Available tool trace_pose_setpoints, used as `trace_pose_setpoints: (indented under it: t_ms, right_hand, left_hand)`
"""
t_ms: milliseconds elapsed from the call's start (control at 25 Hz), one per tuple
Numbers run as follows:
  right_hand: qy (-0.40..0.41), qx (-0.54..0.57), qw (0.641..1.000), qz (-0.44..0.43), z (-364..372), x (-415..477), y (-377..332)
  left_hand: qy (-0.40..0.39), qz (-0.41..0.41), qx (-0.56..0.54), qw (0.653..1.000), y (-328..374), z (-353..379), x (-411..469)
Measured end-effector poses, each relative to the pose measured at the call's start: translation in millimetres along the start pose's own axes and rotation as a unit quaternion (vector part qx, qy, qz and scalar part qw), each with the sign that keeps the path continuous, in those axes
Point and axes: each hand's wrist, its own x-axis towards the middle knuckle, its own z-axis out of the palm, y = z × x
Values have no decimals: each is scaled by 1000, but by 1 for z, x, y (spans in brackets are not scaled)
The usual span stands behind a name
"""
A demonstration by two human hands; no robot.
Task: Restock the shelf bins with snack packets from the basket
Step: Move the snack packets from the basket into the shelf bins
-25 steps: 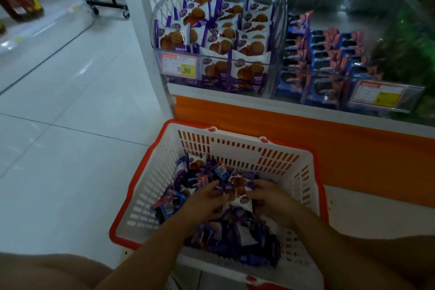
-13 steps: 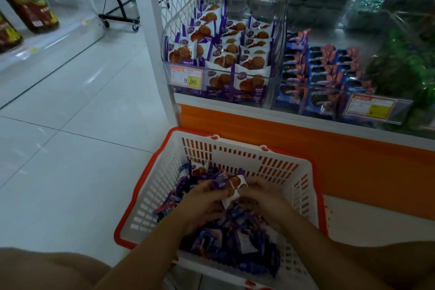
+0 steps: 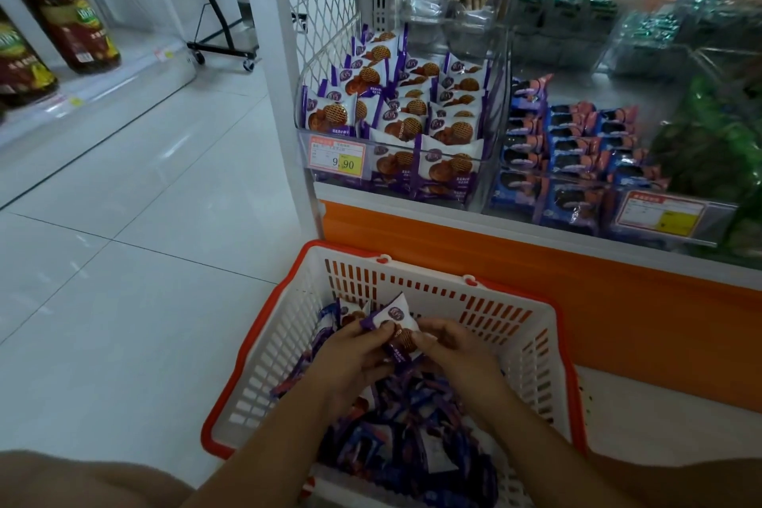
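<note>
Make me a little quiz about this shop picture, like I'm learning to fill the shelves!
1. True or false: the left hand and the right hand both grip one white-and-purple packet over the basket.
2. Which bin already holds packets like that one?
A. the bin with the 9.90 price tag
B. the bin of blue packets
C. the bin of green packets
3. What colour is the basket's rim?

Key: 1 true; 2 A; 3 orange.
</note>
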Motion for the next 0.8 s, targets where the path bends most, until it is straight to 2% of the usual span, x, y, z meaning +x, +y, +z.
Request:
trace_pose_setpoints:
  t_ms: [160, 240, 320, 360, 400, 440, 480, 600, 640, 720, 800]
  right_hand:
    - [28, -11, 999, -28, 5, -2, -20]
    - [55, -49, 995, -74, 6, -3, -44]
    - [74, -95, 983, -141, 4, -5, -84]
    - [84, -118, 974, -174, 1, -5, -109]
    - [98, -138, 965, -202, -2, -5, -136]
    - [115, -154, 955, -225, -5, -2, -161]
    - [134, -167, 944, -251, -9, 3, -186]
    - [188, -214, 903, -322, -20, 44, -249]
    - [201, -230, 891, -335, -24, 64, -267]
    - [220, -276, 871, -341, -30, 108, -295]
    - [235, -342, 850, -325, -35, 156, -315]
  left_hand:
    - [-1, 38, 18, 999, 15, 10, -8]
    - [-4, 71, 50, 996, 40, 19, -17]
    - [14, 135, 134, 982, 77, 28, -30]
    - [32, 181, 194, 964, 99, 32, -36]
    - [62, 236, 267, 932, 121, 35, -40]
    - [96, 288, 349, 887, 142, 36, -44]
    - [136, 343, 435, 821, 160, 36, -45]
    - [217, 479, 634, 567, 200, 23, -23]
    - [225, 483, 668, 519, 207, 18, -10]
    - [223, 463, 707, 486, 217, 11, 12]
    - [205, 452, 722, 483, 219, 4, 29]
